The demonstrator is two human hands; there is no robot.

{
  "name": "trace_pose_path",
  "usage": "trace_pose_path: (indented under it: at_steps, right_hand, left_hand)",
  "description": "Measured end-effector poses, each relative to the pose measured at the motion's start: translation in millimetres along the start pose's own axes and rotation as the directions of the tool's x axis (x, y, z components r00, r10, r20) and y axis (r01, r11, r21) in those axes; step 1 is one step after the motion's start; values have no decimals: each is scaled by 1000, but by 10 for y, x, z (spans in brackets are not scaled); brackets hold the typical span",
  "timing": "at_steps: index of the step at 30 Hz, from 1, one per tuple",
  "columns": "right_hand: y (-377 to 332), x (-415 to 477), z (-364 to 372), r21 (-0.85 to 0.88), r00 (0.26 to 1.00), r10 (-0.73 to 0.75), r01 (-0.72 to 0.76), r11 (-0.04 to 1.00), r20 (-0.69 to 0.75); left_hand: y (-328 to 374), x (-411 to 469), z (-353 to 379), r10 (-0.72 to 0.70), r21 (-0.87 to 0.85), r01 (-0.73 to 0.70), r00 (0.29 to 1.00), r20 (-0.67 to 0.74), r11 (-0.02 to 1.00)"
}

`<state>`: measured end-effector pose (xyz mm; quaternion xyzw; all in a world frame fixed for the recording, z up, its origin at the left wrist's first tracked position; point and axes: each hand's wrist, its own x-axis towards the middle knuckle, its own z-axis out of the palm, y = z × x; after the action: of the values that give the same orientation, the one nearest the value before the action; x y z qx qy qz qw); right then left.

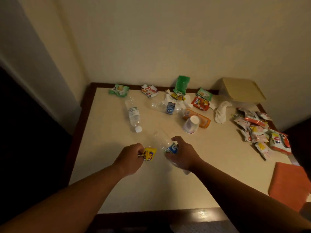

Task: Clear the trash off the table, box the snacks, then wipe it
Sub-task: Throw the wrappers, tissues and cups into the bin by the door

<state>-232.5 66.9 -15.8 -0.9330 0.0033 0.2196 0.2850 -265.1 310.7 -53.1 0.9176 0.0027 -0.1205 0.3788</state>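
Clear bottle (160,141) w/ blue label sits near the front of the table (151,190). The right hand (182,153) is curled round its label end. Just beside it, the left hand (129,158) pinches a crumpled yellow wrapper (149,153).

Step, I'd say: trash pickup. Grip lightly, since thin plastic prob. buckles & slips. Lift both together, then go for the second bottle (133,113) & tipped paper cup (191,124) further back. Leave the snack pile (262,132) at right for the box (242,89).

Hard to see: the bottle's cap end is under the palm, no bin is in frame, the orange cloth (291,184) is cut off at right, & light is v. dim.
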Motion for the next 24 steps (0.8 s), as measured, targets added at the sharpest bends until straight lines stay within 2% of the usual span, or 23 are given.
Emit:
trace_pose_path:
  at_steps: [5, 8, 12, 15, 17, 21, 24]
  right_hand:
    - [-1023, 87, 439, 337, 959, -7, -93, 937, 284]
    - [-1562, 13, 781, 391, 907, -67, -112, 914, 416]
    - [-2181, -139, 1457, 336, 856, -105, -83, 938, 506]
    - [-2559, -386, 2006, 265, 803, -124, -44, 963, 583]
    - [-2758, -628, 2397, 237, 764, -102, -68, 969, 637]
    - [-3007, -1165, 3175, 154, 627, -50, -113, 982, 777]
    - [-3062, -1467, 3614, 31, 578, 84, -186, 982, 811]
  left_hand:
    - [-684, -482, -775, -218, -149, 189, 951, -221, 971]
    - [-1143, -921, -1111, -339, -270, 260, 891, -303, 927]
    - [-1715, -1689, -1436, -512, -389, 367, 763, -394, 845]
    - [-2122, -2294, -1539, -649, -519, 423, 644, -405, 743]
    - [-2405, -2705, -1518, -723, -572, 461, 557, -409, 678]
    - [-2927, -3487, -1299, -852, -621, 584, 374, -366, 523]
    - [-3200, -3868, -1038, -905, -631, 649, 332, -267, 425]
